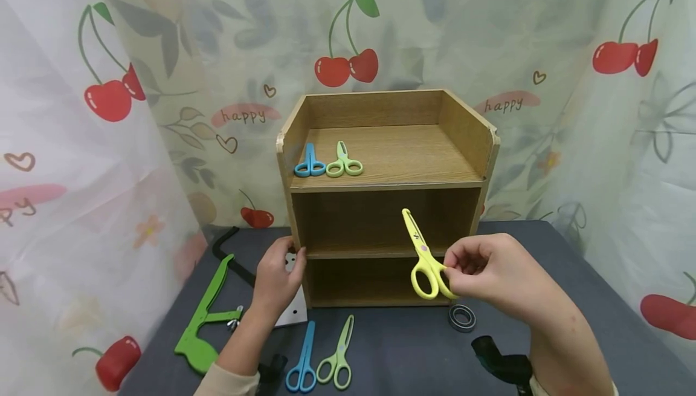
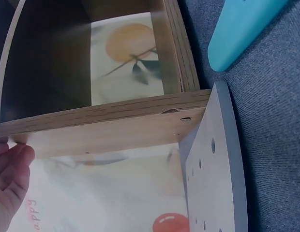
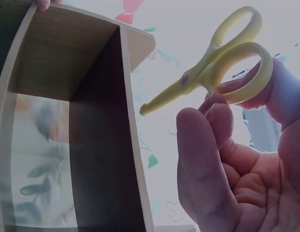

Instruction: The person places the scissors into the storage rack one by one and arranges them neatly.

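Observation:
A small wooden shelf [image 1: 380, 187] stands upright at the middle of the table. At its left side edge my left hand [image 1: 276, 278] holds the panel, with fingertips [image 2: 25, 155] touching the outer face in the left wrist view. My right hand [image 1: 497, 266] pinches yellow scissors [image 1: 429, 272] by one handle loop, blades pointing up, in front of the lower compartments. On the shelf's top board, at the left, lie small blue scissors [image 1: 310, 163] and small light green scissors [image 1: 344, 163]. Blue scissors [image 1: 304, 360] and light green scissors [image 1: 339, 357] lie on the table before the shelf.
A green hacksaw-like tool [image 1: 201, 329] and a white board with holes [image 1: 296, 308] are left of the shelf. Near its right front corner lies a dark ring [image 1: 462, 317]. Black straps [image 1: 502, 363] show by the right wrist. A patterned curtain [image 1: 244, 39] surrounds the table.

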`<act>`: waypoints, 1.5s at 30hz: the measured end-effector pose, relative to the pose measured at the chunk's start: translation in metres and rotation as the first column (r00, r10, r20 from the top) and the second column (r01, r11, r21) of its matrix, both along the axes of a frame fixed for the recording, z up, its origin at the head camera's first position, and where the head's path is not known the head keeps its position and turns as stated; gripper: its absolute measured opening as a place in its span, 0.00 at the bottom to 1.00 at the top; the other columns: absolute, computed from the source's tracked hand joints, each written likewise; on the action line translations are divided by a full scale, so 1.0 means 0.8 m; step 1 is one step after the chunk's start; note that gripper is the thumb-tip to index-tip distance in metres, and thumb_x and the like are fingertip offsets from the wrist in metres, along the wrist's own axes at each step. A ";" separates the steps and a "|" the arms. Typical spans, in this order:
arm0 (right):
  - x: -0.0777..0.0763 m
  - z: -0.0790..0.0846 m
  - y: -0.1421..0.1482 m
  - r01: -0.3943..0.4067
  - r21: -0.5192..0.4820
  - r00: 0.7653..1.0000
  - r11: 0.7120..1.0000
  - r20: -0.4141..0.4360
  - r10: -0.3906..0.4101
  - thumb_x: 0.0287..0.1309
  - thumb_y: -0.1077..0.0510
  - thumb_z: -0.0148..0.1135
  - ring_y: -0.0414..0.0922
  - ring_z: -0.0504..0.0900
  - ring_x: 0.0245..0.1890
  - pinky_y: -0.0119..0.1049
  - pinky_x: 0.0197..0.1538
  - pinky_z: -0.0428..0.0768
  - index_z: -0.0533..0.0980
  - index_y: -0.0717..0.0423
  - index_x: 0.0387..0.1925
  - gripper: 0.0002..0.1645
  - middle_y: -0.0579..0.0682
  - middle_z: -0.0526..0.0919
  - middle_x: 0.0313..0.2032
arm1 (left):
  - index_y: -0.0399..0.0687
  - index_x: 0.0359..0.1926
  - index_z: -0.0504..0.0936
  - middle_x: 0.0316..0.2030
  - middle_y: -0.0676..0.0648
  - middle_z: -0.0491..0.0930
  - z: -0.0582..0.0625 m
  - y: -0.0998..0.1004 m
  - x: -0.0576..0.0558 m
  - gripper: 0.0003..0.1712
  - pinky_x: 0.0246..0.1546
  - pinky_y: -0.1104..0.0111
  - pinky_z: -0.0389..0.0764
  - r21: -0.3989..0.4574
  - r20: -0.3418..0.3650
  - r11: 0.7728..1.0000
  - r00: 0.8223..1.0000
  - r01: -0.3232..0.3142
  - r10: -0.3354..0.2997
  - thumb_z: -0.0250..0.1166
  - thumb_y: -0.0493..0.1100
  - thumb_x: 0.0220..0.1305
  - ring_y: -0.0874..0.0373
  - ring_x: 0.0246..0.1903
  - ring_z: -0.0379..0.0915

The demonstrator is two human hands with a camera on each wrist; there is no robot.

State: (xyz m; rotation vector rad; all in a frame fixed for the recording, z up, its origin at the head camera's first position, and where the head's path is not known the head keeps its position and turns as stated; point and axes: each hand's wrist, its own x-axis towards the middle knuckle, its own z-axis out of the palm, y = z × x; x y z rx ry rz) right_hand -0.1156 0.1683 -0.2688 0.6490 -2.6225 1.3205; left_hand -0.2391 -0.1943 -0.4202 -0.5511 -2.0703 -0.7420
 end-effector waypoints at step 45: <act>-0.081 0.146 -0.005 0.141 0.068 0.990 0.988 0.009 -0.142 0.57 0.62 0.62 0.47 0.85 0.32 0.36 0.39 0.81 0.84 0.60 0.36 0.08 0.46 0.84 0.27 | 0.36 0.47 0.81 0.40 0.42 0.82 0.003 0.001 0.003 0.10 0.36 0.56 0.82 0.009 0.017 1.000 1.000 0.008 -0.008 0.69 0.36 0.67 0.50 0.37 0.80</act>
